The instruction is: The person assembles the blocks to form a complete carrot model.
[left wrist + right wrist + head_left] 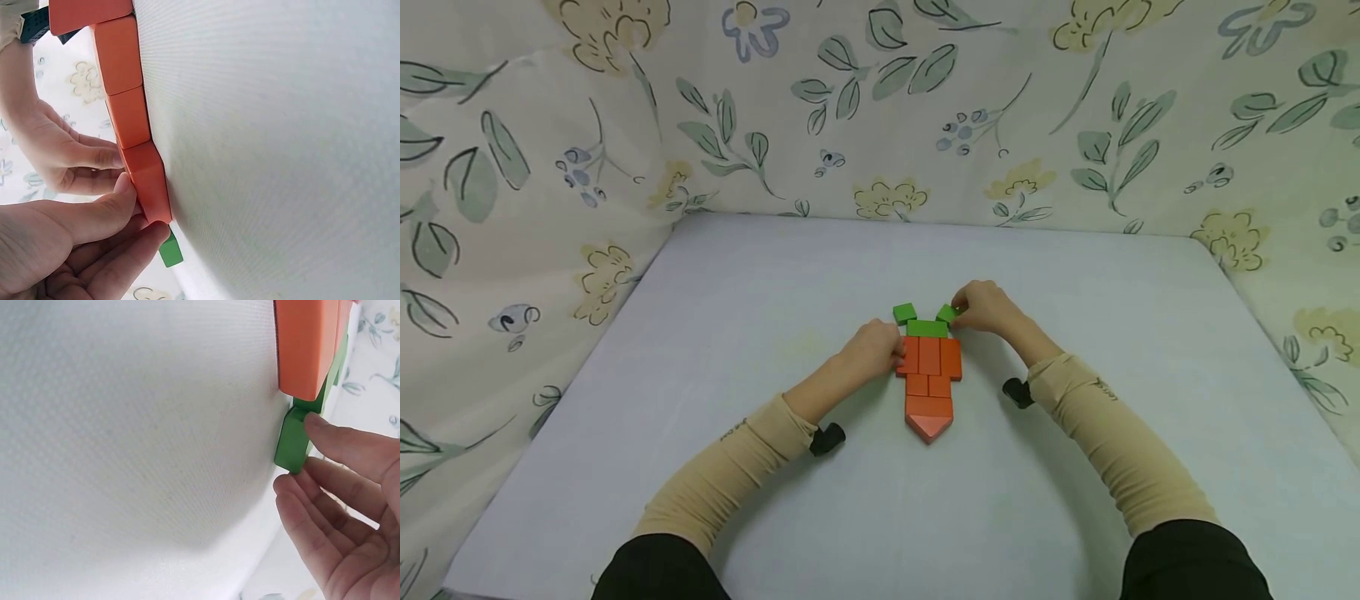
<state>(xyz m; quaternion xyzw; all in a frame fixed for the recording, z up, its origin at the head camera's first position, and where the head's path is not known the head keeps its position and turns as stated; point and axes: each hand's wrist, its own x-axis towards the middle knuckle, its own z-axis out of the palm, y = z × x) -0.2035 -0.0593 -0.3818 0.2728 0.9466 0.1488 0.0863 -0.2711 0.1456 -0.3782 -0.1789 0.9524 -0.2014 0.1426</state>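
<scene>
Flat orange and green wooden blocks lie together in a carrot-like figure. Three upright orange blocks, such as the middle one (929, 357), stand side by side above smaller ones and a reddish triangular block (929, 428). Across their top runs a long green block (927, 328). My left hand (871, 350) holds the leftmost orange block (149, 181) between thumb and fingertips. At the upper right, my right hand (988, 307) pinches a small tilted green block (291, 442), thumb on its upper face. Another small green block (905, 313) sits tilted at the upper left, untouched.
The figure lies on a white table (805, 275). Floral cloth (880, 108) hangs behind it and along both sides. A black wrist camera (827, 439) hangs under the left wrist, another black camera (1018, 392) under the right.
</scene>
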